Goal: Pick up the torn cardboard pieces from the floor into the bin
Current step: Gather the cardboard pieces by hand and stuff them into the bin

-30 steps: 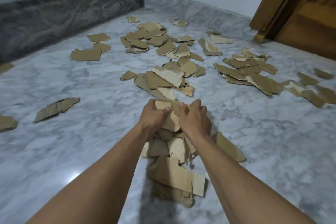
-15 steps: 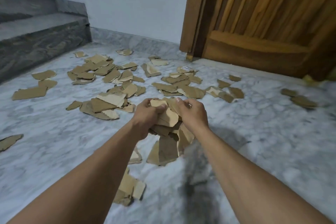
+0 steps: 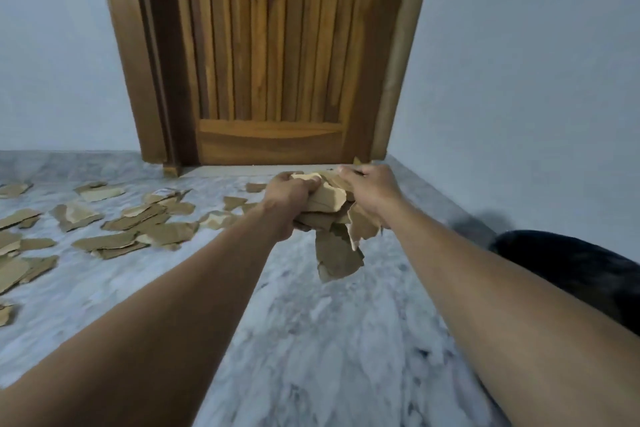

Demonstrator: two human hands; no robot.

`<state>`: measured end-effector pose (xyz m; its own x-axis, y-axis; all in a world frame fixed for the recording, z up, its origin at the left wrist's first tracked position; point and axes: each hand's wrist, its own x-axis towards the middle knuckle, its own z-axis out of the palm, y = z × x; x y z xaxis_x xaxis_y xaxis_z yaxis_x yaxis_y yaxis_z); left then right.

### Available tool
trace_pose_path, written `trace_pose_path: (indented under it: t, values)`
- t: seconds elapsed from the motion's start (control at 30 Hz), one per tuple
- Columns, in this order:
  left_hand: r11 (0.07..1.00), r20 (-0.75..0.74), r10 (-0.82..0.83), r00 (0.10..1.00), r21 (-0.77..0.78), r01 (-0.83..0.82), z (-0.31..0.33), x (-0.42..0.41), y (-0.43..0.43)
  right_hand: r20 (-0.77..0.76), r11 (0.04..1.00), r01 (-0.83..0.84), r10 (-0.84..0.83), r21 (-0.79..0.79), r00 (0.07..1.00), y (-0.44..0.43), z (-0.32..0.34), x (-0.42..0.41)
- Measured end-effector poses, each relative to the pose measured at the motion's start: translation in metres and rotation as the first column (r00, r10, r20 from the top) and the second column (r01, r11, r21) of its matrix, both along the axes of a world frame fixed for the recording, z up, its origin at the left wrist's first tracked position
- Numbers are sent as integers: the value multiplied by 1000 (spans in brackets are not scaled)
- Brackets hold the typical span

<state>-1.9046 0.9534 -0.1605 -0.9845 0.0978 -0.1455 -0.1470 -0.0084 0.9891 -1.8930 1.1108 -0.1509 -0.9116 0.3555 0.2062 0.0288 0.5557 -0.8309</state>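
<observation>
A bundle of torn brown cardboard pieces hangs in the air above the marble floor, squeezed between both hands. My left hand grips its left side and my right hand grips its right side. A few ragged pieces dangle below the hands. Several more torn cardboard pieces lie scattered on the floor at the left. A dark rounded object at the right edge could be the bin, though only part of it shows and it is blurred.
A wooden door in its frame stands straight ahead, with pale walls on both sides. The grey-white marble floor runs under my arms. The right wall meets the floor close to the dark object.
My view has swung right, from the staircase corner to the door. Both hands have lifted the cardboard bundle off the floor and carried it rightward. Some pieces dropped off on the way.
</observation>
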Motion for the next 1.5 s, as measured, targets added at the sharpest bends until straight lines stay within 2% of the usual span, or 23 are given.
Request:
trace_pose_path:
  t: [0.1, 0.23, 0.43, 0.5, 0.63, 0.73, 0.87, 0.9, 0.97, 1.07, 1.13, 1.2, 1.3, 1.5]
  values:
    - [994, -2, -107, 994, 23, 107, 10, 12, 94, 4, 995, 95, -96, 32, 995, 93, 15, 29]
    - [975, 0, -222, 975, 28, 222, 16, 36, 201, 46, 969, 245, -243, -24, 969, 195, 20, 68]
    - [941, 21, -336, 942, 60, 334, 2, 70, 309, 73, 913, 409, -407, -16, 911, 293, 0, 124]
    - [930, 12, -367, 930, 29, 367, -10, 79, 333, 73, 891, 454, -453, -4, 889, 312, -8, 138]
    - [917, -55, -391, 919, -108, 384, -32, 85, 354, 144, 879, 475, -474, 25, 869, 329, -24, 159]
    - [878, -214, -438, 873, -309, 365, -42, 86, 348, 157, 893, 449, -448, 32, 880, 335, -30, 174]
    - [781, -407, -500, 765, -593, 194, -53, 90, 328, 156, 878, 443, -471, 180, 868, 348, -24, 210]
    - [758, -405, -511, 758, -627, 176, -56, 90, 323, 154, 857, 462, -500, 226, 852, 357, -26, 219]
    - [732, -307, -545, 780, -628, 265, -63, 90, 314, 186, 806, 492, -565, 328, 804, 371, -34, 239]
    - [764, -129, -557, 821, -466, 445, -78, 87, 304, 316, 744, 526, -658, 412, 683, 381, -56, 267]
    - [778, -105, -560, 822, -407, 478, -84, 84, 300, 362, 763, 567, -646, 308, 672, 373, -68, 278]
    - [787, -97, -567, 818, -356, 503, -85, 81, 298, 364, 794, 599, -592, 106, 720, 359, -78, 280]
    - [818, -121, -541, 832, -307, 487, -83, 70, 285, 333, 784, 605, -539, -137, 774, 334, -75, 264]
    - [889, -60, -436, 898, -183, 419, -72, 13, 228, 283, 794, 535, -462, -290, 840, 300, -63, 185]
